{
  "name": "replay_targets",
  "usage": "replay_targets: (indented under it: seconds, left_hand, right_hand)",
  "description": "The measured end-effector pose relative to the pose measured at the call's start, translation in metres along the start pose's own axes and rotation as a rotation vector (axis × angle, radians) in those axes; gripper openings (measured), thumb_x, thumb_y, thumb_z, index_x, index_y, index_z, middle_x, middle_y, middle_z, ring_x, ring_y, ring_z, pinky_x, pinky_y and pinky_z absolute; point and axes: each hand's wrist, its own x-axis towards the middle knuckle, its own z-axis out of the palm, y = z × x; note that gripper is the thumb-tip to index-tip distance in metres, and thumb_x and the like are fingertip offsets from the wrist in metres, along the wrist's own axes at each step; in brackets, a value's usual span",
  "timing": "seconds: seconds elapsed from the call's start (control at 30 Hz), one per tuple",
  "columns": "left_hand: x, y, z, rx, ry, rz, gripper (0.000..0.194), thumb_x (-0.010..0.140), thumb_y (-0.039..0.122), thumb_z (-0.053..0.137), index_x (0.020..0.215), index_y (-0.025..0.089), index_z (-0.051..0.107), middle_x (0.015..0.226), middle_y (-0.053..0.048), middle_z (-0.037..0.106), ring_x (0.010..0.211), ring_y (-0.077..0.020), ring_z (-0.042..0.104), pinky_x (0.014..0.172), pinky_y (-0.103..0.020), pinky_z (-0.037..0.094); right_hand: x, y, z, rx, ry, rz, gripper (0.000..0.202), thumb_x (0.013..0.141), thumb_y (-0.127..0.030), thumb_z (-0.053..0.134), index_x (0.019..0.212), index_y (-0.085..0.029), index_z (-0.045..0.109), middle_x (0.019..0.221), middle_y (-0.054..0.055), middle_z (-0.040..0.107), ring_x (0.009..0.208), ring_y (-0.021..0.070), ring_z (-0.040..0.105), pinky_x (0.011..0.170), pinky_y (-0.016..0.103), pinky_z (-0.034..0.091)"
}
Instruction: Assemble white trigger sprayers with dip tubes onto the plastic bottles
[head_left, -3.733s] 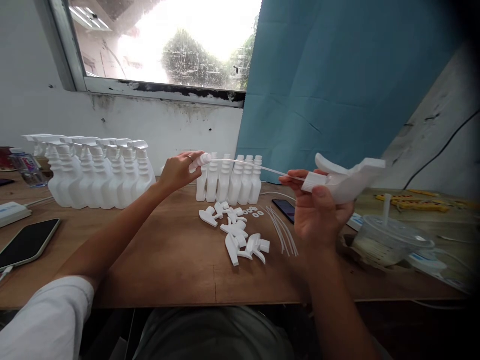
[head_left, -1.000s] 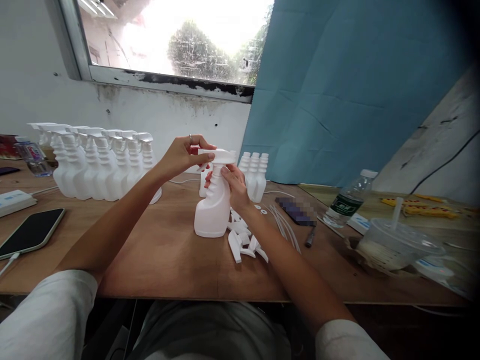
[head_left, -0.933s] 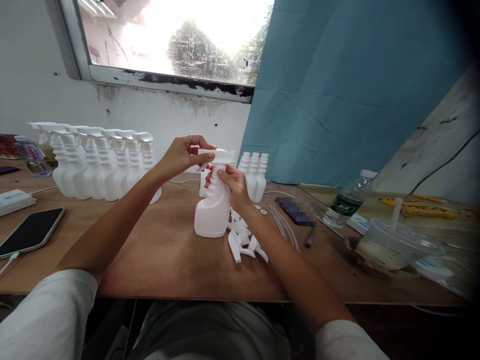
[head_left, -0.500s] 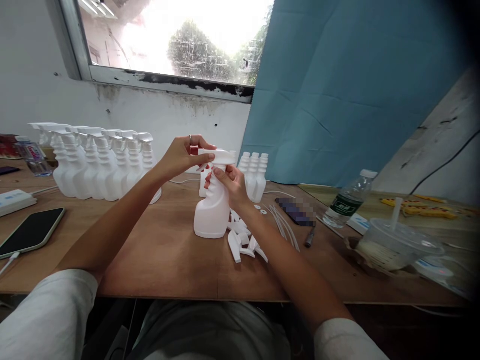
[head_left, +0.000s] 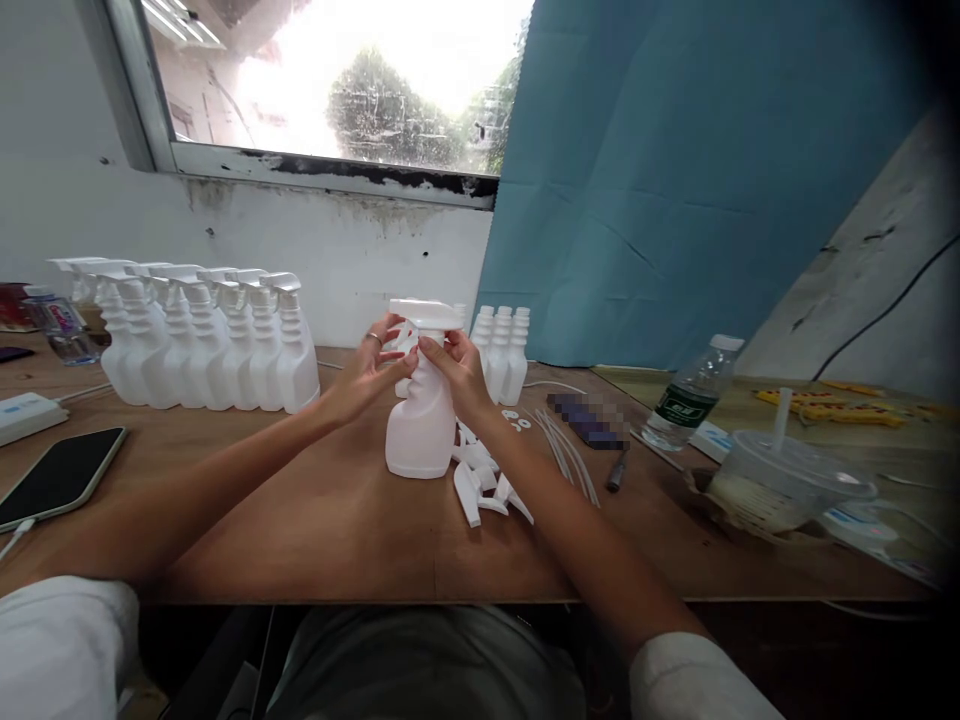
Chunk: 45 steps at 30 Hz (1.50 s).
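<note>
A white spray bottle stands upright on the table in front of me, with its trigger sprayer head seated on the neck. My right hand grips the neck from the right, thumb just below the collar. From the left, my left hand curls its fingers around the neck and collar under the sprayer head; its thumb presses the near side. Loose white trigger parts lie in a pile beside the bottle, partly behind my right forearm.
Several finished spray bottles stand in rows at the left. Bottles without heads are behind my right hand. Thin white tubes, a water bottle and a plastic cup are at right. A phone lies at left.
My left hand has moved down from the top of the sprayer head to the collar and neck. My right hand stays on the neck, and the bottle keeps its place.
</note>
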Motion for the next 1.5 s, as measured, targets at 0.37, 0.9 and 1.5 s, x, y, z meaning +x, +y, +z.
replay_targets:
  seconds: [0.37, 0.9, 1.5]
  left_hand:
    - [-0.016, -0.004, 0.024, 0.048, -0.003, -0.070, 0.085, 0.085, 0.050, 0.061, 0.153, 0.026, 0.016, 0.155, -0.013, 0.029, 0.139, -0.0309, 0.035, 0.112, -0.048, 0.033]
    - [-0.059, -0.041, -0.014, 0.529, 0.164, 0.339, 0.057, 0.086, 0.030, 0.060, 0.139, 0.029, 0.039, 0.137, -0.012, 0.049, 0.130, -0.0292, 0.044, 0.110, -0.053, 0.034]
    - [-0.053, -0.145, -0.034, 0.429, -0.078, -0.245, 0.044, 0.084, 0.031, 0.054, 0.125, 0.018, 0.047, 0.134, -0.015, 0.047, 0.120, -0.0273, 0.053, 0.104, -0.047, 0.045]
  right_hand:
    - [-0.001, 0.003, 0.003, 0.036, -0.003, 0.007, 0.038, 0.076, -0.046, 0.073, 0.097, -0.023, 0.050, 0.076, -0.002, 0.063, 0.071, 0.0162, 0.065, 0.068, 0.031, 0.055]
    - [0.044, 0.043, 0.006, -0.274, 0.021, -0.147, 0.034, 0.073, -0.046, 0.072, 0.096, -0.022, 0.064, 0.093, 0.001, 0.063, 0.089, 0.0163, 0.058, 0.079, 0.028, 0.048]
    - [0.134, 0.121, 0.064, -0.161, -0.202, 0.029, 0.032, 0.075, -0.040, 0.070, 0.101, -0.023, 0.061, 0.110, 0.003, 0.069, 0.111, 0.0193, 0.060, 0.099, 0.036, 0.047]
